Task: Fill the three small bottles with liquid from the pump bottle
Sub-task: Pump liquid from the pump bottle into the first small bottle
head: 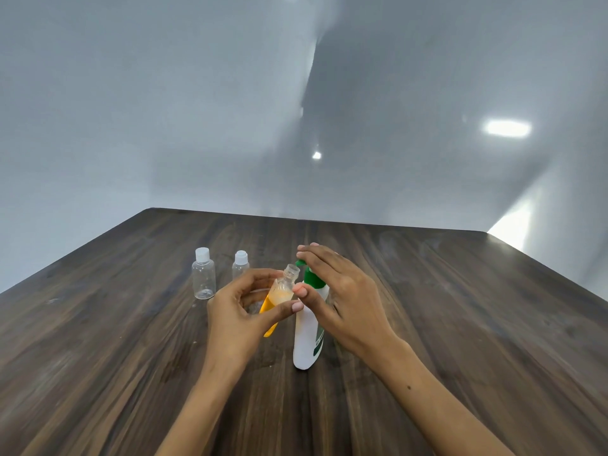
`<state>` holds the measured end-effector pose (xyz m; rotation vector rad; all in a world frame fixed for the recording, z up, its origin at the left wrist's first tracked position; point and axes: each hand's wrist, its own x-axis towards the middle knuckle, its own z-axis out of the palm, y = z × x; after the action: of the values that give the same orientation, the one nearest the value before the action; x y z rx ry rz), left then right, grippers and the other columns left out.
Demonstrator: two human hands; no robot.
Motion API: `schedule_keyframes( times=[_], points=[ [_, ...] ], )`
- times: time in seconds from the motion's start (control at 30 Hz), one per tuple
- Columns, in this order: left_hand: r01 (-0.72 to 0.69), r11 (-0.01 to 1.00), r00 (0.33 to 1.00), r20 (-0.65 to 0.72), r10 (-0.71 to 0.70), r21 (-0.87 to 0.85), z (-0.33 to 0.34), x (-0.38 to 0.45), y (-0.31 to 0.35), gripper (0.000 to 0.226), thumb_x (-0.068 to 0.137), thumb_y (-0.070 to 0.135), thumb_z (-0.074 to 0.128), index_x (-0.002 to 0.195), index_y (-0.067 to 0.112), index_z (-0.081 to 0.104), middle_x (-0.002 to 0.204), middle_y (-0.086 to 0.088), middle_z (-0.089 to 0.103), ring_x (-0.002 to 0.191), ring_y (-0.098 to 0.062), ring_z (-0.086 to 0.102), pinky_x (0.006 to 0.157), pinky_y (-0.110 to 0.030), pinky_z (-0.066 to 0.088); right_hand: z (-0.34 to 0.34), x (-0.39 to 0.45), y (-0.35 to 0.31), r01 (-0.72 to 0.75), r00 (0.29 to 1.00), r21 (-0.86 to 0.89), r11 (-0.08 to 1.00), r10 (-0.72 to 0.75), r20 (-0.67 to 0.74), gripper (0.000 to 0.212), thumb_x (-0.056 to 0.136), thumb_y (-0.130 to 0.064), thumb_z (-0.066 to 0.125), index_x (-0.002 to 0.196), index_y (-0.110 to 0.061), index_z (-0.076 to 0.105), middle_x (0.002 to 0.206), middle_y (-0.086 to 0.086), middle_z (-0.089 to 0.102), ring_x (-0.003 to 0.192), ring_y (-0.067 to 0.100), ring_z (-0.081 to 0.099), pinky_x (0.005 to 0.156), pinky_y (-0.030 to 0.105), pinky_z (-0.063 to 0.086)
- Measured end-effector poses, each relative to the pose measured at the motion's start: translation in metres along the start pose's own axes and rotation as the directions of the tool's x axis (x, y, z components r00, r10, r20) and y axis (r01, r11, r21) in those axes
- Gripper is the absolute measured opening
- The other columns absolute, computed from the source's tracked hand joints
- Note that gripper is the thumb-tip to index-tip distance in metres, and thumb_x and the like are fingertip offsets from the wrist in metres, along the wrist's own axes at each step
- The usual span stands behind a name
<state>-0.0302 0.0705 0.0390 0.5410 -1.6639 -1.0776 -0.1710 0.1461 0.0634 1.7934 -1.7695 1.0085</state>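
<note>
— So, where is the small bottle being filled?

— I hold the uncapped bottle (pixel 283 287) in my left hand (pixel 235 311), fingers and thumb curled round it, above the table. It tilts with its open neck toward the green nozzle of the pump bottle (pixel 307 337). Orange liquid fills its lower part, with pale foam on top.

— And your other hand?

— My right hand (pixel 339 291) lies over the green pump head, fingers straight and resting on it. The white pump bottle stands upright on the dark wooden table (pixel 460 324), just right of the small bottle.

— What else is nearby?

— Two capped clear bottles (pixel 204 273) stand upright behind my left hand, side by side, both looking empty. A pale grey wall (pixel 164 110) rises beyond the table.
</note>
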Motion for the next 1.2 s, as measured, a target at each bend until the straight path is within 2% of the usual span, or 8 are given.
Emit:
schedule_keyframes(
  times=[0.2, 0.4, 0.63, 0.8, 1.0, 1.1, 1.2],
  points=[
    [-0.012, 1.0, 1.0, 0.005, 0.012, -0.007, -0.001, 0.001, 0.004, 0.045, 0.05, 0.037, 0.082, 0.092, 0.028, 0.072, 0.089, 0.02, 0.073, 0.088, 0.001, 0.068, 0.073, -0.011, 0.053, -0.003, 0.006, 0.0, 0.034, 0.999, -0.014, 0.999, -0.034, -0.009, 0.076, 0.091, -0.067, 0.019, 0.128, -0.013, 0.057, 0.137, 0.0, 0.052, 0.13, 0.014, 0.043, 0.106, 0.033, 0.033],
    [-0.007, 1.0, 1.0, 0.002, 0.007, -0.008, 0.0, 0.001, 0.006, 0.044, 0.049, 0.037, 0.08, 0.09, 0.03, 0.07, 0.086, 0.026, 0.071, 0.085, 0.006, 0.067, 0.069, -0.006, 0.05, 0.002, 0.002, -0.001, 0.001, 0.999, 0.024, 1.0, 0.0, -0.045, 0.077, 0.091, -0.069, 0.02, 0.123, -0.013, 0.061, 0.13, 0.0, 0.058, 0.125, 0.013, 0.049, 0.102, 0.033, 0.04],
    [-0.013, 1.0, 1.0, 0.007, 0.013, -0.009, -0.001, 0.005, 0.01, 0.045, 0.047, 0.045, 0.077, 0.09, 0.034, 0.069, 0.085, 0.031, 0.069, 0.086, 0.01, 0.065, 0.067, -0.003, 0.047, -0.006, 0.008, 0.0, 0.043, 0.999, -0.006, 0.999, -0.043, 0.014, 0.078, 0.091, -0.068, 0.017, 0.128, -0.013, 0.056, 0.137, 0.001, 0.052, 0.129, 0.015, 0.045, 0.107, 0.034, 0.033],
    [-0.025, 0.999, 1.0, 0.016, 0.025, 0.034, -0.001, 0.009, 0.006, 0.043, 0.053, 0.043, 0.079, 0.094, 0.031, 0.072, 0.091, 0.013, 0.074, 0.09, 0.002, 0.067, 0.075, -0.009, 0.052, -0.005, 0.006, -0.002, 0.036, 0.999, -0.026, 0.999, -0.036, 0.004, 0.075, 0.091, -0.067, 0.021, 0.123, -0.012, 0.061, 0.127, 0.0, 0.06, 0.121, 0.015, 0.052, 0.1, 0.032, 0.041],
    [-0.024, 0.999, 1.0, 0.017, 0.023, 0.036, 0.0, 0.01, 0.011, 0.041, 0.055, 0.043, 0.078, 0.093, 0.033, 0.072, 0.09, 0.014, 0.073, 0.089, 0.004, 0.067, 0.076, -0.011, 0.053, -0.012, 0.011, -0.006, 0.049, 0.997, -0.054, 0.997, -0.045, 0.065, 0.08, 0.089, -0.069, 0.018, 0.13, -0.011, 0.055, 0.138, 0.002, 0.051, 0.129, 0.015, 0.045, 0.107, 0.03, 0.03],
    [-0.026, 0.998, 0.999, 0.026, 0.024, 0.063, 0.0, 0.012, 0.008, 0.035, 0.06, 0.034, 0.082, 0.094, 0.032, 0.072, 0.09, 0.014, 0.073, 0.089, 0.005, 0.067, 0.074, -0.009, 0.052, -0.009, 0.008, -0.006, 0.039, 0.997, -0.05, 0.998, -0.036, 0.064, 0.078, 0.091, -0.067, 0.017, 0.129, -0.011, 0.057, 0.137, 0.002, 0.052, 0.128, 0.014, 0.046, 0.105, 0.03, 0.034],
    [-0.024, 0.998, 0.999, 0.032, 0.022, 0.059, 0.001, 0.01, 0.008, 0.041, 0.057, 0.043, 0.078, 0.096, 0.032, 0.073, 0.091, 0.014, 0.074, 0.09, 0.004, 0.067, 0.075, -0.009, 0.052, -0.008, 0.004, -0.004, 0.023, 0.997, -0.028, 0.999, -0.02, 0.076, 0.078, 0.091, -0.067, 0.017, 0.132, -0.012, 0.054, 0.14, 0.0, 0.049, 0.13, 0.013, 0.042, 0.106, 0.031, 0.035]
  ],
)
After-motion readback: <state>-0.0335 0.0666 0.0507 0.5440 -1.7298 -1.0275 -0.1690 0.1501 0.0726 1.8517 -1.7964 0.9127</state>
